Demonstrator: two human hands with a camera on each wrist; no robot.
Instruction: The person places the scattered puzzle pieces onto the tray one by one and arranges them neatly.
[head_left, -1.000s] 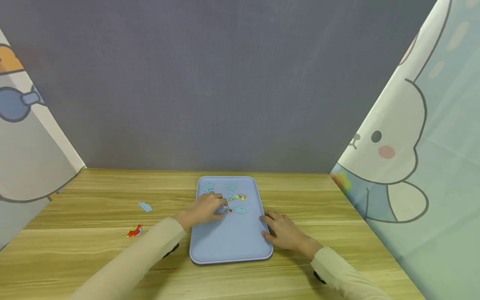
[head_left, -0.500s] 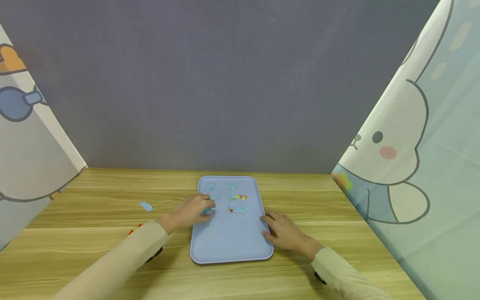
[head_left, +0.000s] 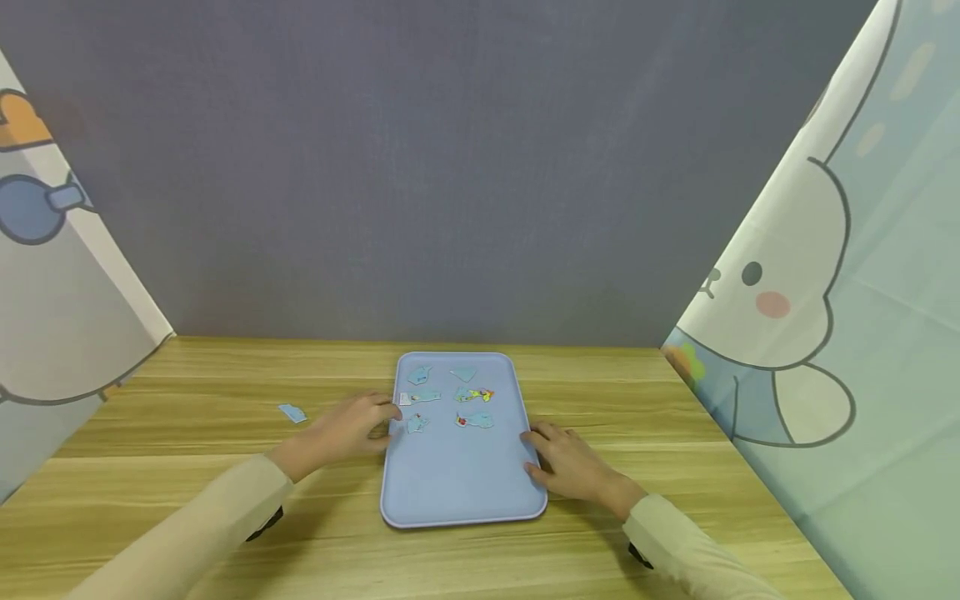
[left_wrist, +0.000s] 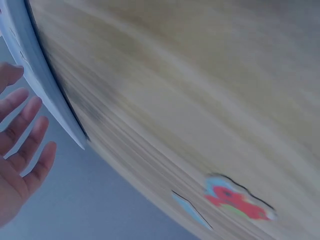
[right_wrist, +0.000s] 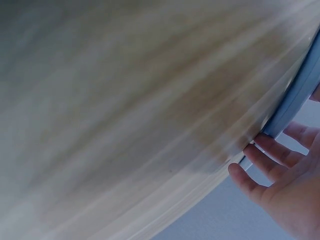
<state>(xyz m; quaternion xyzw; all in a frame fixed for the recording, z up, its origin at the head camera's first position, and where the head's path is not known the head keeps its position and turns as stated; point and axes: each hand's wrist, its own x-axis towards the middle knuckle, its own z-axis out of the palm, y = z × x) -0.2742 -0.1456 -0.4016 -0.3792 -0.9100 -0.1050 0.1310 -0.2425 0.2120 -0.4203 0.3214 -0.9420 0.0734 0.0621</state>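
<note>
My left hand [head_left: 348, 429] is at the left rim of a light blue tray [head_left: 461, 479], fingers apart and nothing held. In the left wrist view its fingers [left_wrist: 30, 142] spread loosely near the tray's edge. My right hand [head_left: 568, 462] rests its relaxed fingertips on the tray's right rim. Flat puzzle-like pieces lie in two columns in the tray's far half. Closest to my left hand is a small pale-blue piece [head_left: 417, 423]; a longer pale piece [head_left: 422, 397] lies above it. On the right are a yellow-patterned piece [head_left: 476, 395] and a blue piece with a red spot [head_left: 476, 420].
On the wooden table [head_left: 600, 533], left of the tray, lie a light blue piece [head_left: 292, 412] and a red piece [left_wrist: 237, 200], which my left arm hides in the head view. A grey panel [head_left: 420, 183] stands behind the table, with printed cloths on both sides.
My left hand has moved left across the tray to its rim and let go of the small pale-blue piece, which now lies in the left column. My right hand has stayed on the rim.
</note>
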